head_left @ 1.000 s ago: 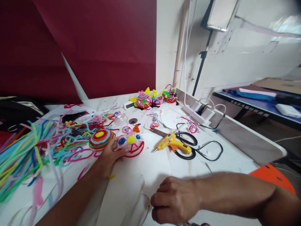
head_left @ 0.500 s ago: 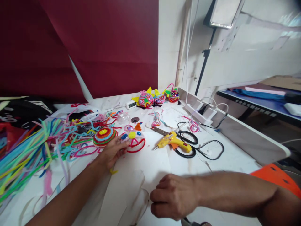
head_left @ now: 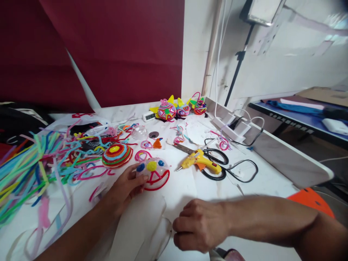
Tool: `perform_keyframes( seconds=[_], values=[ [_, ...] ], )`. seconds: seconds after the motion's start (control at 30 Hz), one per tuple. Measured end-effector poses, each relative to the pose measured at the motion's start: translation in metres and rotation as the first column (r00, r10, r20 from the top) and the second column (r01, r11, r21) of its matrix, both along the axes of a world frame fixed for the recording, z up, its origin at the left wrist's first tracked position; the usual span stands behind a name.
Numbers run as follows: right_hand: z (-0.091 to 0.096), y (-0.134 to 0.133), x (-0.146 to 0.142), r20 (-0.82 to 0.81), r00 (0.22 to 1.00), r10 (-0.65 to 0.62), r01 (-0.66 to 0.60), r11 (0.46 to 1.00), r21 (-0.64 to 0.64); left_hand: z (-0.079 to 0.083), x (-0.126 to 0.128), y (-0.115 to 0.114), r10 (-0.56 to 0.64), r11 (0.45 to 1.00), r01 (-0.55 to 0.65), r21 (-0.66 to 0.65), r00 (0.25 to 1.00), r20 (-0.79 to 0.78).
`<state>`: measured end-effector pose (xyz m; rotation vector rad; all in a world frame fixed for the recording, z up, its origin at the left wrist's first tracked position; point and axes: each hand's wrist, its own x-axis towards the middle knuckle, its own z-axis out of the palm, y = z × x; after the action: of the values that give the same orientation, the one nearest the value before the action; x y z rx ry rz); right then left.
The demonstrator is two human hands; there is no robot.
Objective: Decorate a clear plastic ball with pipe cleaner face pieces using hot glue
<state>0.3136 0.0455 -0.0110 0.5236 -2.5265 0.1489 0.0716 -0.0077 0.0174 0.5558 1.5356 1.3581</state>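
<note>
My left hand (head_left: 133, 184) is closed on the left side of a clear plastic half-ball (head_left: 162, 172) decorated with pipe cleaners. On it show two blue spots, a yellow round in the middle, and a red curved outline below. My right hand (head_left: 196, 225) is a fist at the near side of the white table, fingers curled under; whatever it may hold is hidden. Just left of that fist lies a sheet of white paper (head_left: 141, 221) with a curled, torn edge. A yellow hot glue gun (head_left: 199, 162) rests on black-handled scissors (head_left: 185, 149) beyond my right hand.
Pipe cleaners (head_left: 24, 174) lie heaped at the left, beside a striped coiled dome (head_left: 117, 155). Several finished colourful balls (head_left: 166, 110) stand at the back by a small digital timer (head_left: 148, 116). A power strip (head_left: 233, 128) with cables sits along the right-hand rim.
My left hand has brought the decorated half-ball nearer to me, and more of it shows. My right fist has hardly moved. The camera view has shifted slightly.
</note>
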Motion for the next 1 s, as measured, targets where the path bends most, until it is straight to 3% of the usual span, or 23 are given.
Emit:
perform_keyframes(
  seconds=[0.2,0.33,0.43,0.57,0.7,0.87,0.93,1.0],
  values=[
    [0.0,-0.001,0.0,-0.007,1.0,0.008,-0.009,1.0,-0.028,0.0,0.006,-0.003,0.014,1.0,-0.016,-0.011,0.992,-0.126],
    [0.003,-0.001,0.0,0.011,1.0,0.011,-0.011,0.999,-0.034,0.007,-0.002,-0.003,-0.114,0.987,0.088,-0.132,0.972,-0.207],
    [0.005,-0.001,0.0,0.026,1.0,0.01,-0.009,0.999,-0.032,0.014,-0.008,-0.001,-0.188,0.974,0.153,-0.166,0.958,-0.218],
    [0.005,-0.002,0.001,0.024,1.0,0.009,-0.008,1.0,-0.03,0.018,-0.013,0.003,-0.193,0.975,0.165,-0.146,0.96,-0.202],
    [0.007,-0.002,0.002,0.016,1.0,0.002,-0.002,1.0,-0.022,0.015,-0.021,0.011,-0.207,0.965,0.16,-0.208,0.95,-0.234],
    [0.009,-0.001,0.003,0.042,0.999,0.003,-0.003,1.0,-0.004,0.01,-0.032,0.018,-0.259,0.944,0.134,-0.302,0.868,-0.424],
    [0.008,-0.001,0.003,0.05,0.999,0.004,-0.004,1.0,-0.005,0.011,-0.032,0.013,-0.257,0.956,0.133,-0.263,0.814,-0.522],
    [0.008,-0.001,0.003,0.05,0.999,0.002,-0.001,1.0,-0.008,0.012,-0.026,0.002,-0.181,0.983,0.111,-0.144,0.683,-0.708]
  ],
)
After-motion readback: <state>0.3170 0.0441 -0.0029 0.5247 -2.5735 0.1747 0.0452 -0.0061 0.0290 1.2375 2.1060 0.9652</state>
